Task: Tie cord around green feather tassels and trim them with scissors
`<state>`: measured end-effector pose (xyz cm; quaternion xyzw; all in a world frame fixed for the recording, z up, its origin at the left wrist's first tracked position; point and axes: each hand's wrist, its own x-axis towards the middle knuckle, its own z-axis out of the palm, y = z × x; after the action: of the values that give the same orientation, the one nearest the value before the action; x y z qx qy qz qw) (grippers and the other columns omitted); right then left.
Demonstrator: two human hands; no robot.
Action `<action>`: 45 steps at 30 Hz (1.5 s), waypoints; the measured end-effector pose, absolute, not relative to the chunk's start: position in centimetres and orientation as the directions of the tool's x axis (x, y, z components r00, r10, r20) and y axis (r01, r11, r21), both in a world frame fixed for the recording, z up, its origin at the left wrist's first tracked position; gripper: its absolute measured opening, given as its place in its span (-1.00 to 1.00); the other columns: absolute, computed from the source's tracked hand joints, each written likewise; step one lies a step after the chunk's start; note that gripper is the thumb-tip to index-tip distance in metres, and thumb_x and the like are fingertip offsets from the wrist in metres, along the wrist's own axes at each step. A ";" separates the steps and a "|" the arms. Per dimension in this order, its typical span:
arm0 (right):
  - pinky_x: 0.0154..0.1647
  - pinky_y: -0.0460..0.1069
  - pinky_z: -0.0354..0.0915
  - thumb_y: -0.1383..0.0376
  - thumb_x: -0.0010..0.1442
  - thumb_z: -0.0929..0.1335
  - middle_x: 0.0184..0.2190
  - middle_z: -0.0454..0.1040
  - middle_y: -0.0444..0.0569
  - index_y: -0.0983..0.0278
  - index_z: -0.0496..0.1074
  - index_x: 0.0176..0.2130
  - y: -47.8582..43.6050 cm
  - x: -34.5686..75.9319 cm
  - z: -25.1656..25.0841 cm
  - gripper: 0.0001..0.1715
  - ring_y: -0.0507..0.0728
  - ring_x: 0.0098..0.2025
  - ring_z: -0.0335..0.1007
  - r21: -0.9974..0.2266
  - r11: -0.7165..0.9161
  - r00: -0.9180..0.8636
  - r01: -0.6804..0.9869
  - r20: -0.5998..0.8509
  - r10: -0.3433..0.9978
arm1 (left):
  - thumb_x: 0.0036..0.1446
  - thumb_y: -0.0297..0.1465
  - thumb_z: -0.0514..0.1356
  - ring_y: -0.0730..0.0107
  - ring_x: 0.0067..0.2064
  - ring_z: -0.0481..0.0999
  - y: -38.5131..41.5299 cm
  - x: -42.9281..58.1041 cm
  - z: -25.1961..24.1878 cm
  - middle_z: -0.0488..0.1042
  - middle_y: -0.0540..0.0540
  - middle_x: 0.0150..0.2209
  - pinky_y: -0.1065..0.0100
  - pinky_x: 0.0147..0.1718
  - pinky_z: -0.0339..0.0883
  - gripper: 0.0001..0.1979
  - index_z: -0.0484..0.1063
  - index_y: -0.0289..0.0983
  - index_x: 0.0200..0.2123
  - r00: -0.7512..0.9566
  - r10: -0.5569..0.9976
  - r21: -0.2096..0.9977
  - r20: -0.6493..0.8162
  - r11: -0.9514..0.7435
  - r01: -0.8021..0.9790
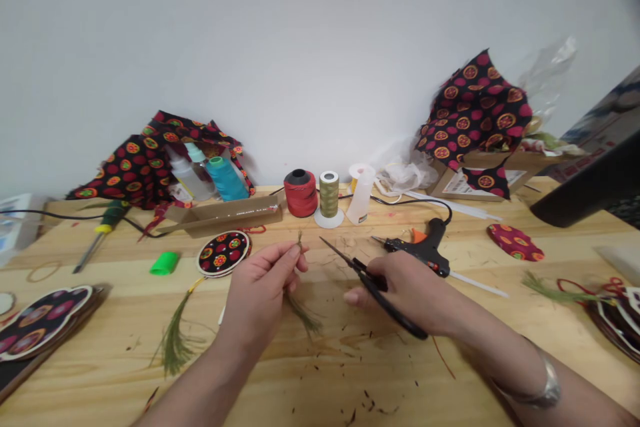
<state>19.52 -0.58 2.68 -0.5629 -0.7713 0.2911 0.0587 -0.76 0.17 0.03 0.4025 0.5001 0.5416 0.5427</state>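
while the left hand pinches the green tassel, the right hand grips the scissors (tip apart, just right of tassel's top).

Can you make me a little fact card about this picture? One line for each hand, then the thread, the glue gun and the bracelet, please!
Left hand: pinches a green tassel, its strands hanging below
Right hand: holds black-handled scissors, tips pointing toward the left hand
Thread: red spool beside olive spool; teal spool farther left
Glue gun: black, orange trigger, lying beyond the right hand
Bracelet: silver-coloured, right wrist
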 end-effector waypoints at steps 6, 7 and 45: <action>-0.60 -0.03 -0.02 0.18 0.09 0.29 -0.54 0.49 0.12 0.36 0.46 -0.48 -1.9 18.1 2.6 -0.69 0.18 -0.54 0.39 -0.028 0.392 -0.392 0.920 -0.116 0.913 | -0.05 -0.38 0.29 0.69 -0.64 0.08 0.4 -0.7 0.1 0.38 0.04 -0.56 0.56 -0.69 -0.11 -0.86 0.50 -0.35 -0.54 -0.093 0.985 0.961 -0.147 0.120 -0.249; -0.60 -0.03 -0.01 0.20 0.09 0.29 -0.54 0.48 0.12 0.36 0.45 -0.46 -2.3 18.1 2.5 -0.72 0.17 -0.54 0.39 -0.035 0.428 -0.429 0.903 -0.104 0.897 | -0.06 -0.39 0.29 0.69 -0.64 0.08 0.3 -0.7 0.1 0.39 0.03 -0.56 0.57 -0.69 -0.11 -0.87 0.50 -0.35 -0.54 -0.085 0.984 0.958 -0.155 0.129 -0.258; -0.25 -0.03 0.25 0.39 0.14 0.35 -0.49 0.42 -0.08 0.30 0.47 -0.42 -0.3 18.6 1.0 -0.89 0.05 -0.33 0.27 -0.641 0.666 -0.457 0.382 0.495 0.739 | -0.06 -0.32 0.29 0.70 -0.71 0.01 -1.0 0.5 0.4 0.35 0.03 -0.66 0.47 -0.69 -0.28 -0.76 0.46 -0.34 -0.64 0.461 0.793 0.873 -0.398 0.481 -0.075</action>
<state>18.64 -0.29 1.00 -0.3404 -0.8230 0.2260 0.3945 0.51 -1.02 0.42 0.4178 0.4299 0.2913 0.7455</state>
